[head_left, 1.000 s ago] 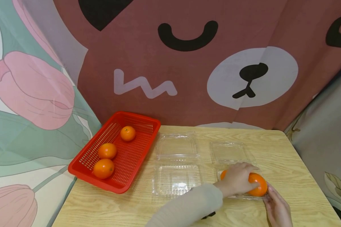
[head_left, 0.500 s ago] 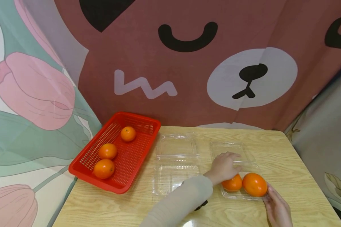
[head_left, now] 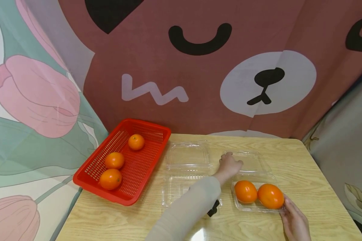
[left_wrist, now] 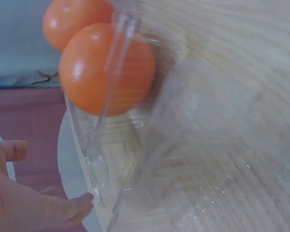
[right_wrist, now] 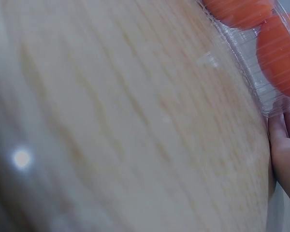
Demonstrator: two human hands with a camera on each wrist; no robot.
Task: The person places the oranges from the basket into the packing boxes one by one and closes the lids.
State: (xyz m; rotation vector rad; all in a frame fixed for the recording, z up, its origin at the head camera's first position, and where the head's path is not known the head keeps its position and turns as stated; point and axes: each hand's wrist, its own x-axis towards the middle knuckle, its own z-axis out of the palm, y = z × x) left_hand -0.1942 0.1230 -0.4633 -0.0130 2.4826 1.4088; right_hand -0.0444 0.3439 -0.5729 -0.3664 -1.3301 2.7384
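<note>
Two oranges, a left one (head_left: 245, 191) and a right one (head_left: 270, 196), sit side by side in the base of a clear plastic clamshell box (head_left: 253, 210). The box's lid (head_left: 250, 162) lies folded back flat on the far side. My left hand (head_left: 230, 166) is over the lid's left edge; in the left wrist view its thumb and fingers are spread with nothing between them. At the box's right end, my right hand (head_left: 296, 219) rests its fairly straight fingers against the side, close to the right orange. The right wrist view shows only part of this hand.
A red plastic basket (head_left: 144, 177) with three oranges stands at the left. Between it and the filled box lies a second clear clamshell box (head_left: 172, 190), opened flat and partly covered by my left sleeve (head_left: 190, 207). A printed curtain (head_left: 199, 90) hangs behind the wooden table (head_left: 313, 180).
My left hand has let go of the oranges and moved left and away from me to the lid's edge. The left orange has come into full view. The right hand has stayed put.
</note>
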